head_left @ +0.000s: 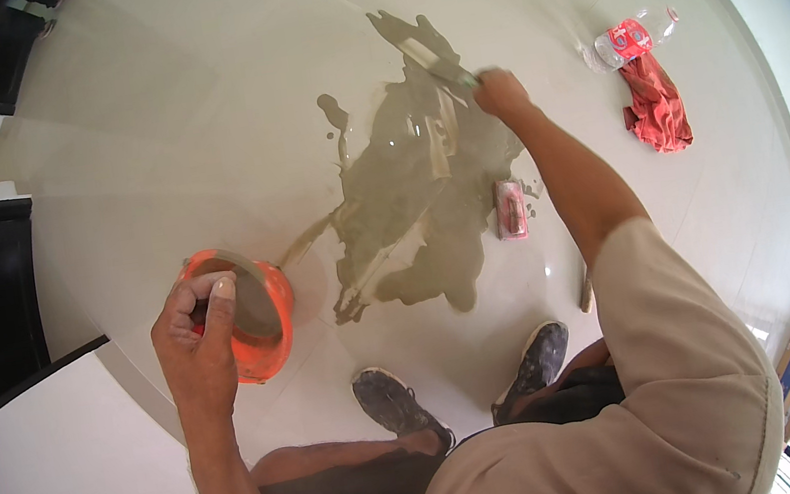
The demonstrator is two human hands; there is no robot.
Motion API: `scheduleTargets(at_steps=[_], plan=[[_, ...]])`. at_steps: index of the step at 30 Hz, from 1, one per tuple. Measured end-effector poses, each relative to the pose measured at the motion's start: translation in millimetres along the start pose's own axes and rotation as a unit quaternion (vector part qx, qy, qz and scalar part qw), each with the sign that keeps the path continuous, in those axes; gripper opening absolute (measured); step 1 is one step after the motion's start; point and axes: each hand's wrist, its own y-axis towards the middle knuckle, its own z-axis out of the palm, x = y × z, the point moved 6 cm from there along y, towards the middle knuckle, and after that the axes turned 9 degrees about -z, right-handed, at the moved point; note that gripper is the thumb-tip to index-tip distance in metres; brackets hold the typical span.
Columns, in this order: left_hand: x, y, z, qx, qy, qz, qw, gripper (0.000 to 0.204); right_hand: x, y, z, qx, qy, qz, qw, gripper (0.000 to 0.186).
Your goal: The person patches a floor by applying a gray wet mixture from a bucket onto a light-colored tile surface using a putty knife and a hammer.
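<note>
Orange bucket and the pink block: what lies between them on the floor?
In the head view, a grey-green wet patch lies between orange bucket and pink block, with a thin smear trailing toward the bucket.

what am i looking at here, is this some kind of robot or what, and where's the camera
No robot: these are a person's two bare hands. The single picture comes from a wide fisheye camera on the person's head, looking down, so straight edges bend near the rim.

The right hand holds a scraper over a wet, grey-green puddle spread on the pale floor. The left hand is at the rim of an orange bucket; its exact grip is unclear.

Also on the floor are a small pink rectangular block, a clear plastic bottle and a crumpled red cloth or bag.
</note>
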Motion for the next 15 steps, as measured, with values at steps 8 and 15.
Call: scheduleTargets(at_steps=[8,15], plan=[[-5,-2,-1,0.005,-0.006,0.025,1.0,0.022,-34,-128,15,-0.075,0.078,0.122,0.987,0.037],[-15,-13,7,0.0,-0.008,0.051,0.999,0.022,-21,-91,12,-0.106,0.096,0.111,0.984,0.034]])
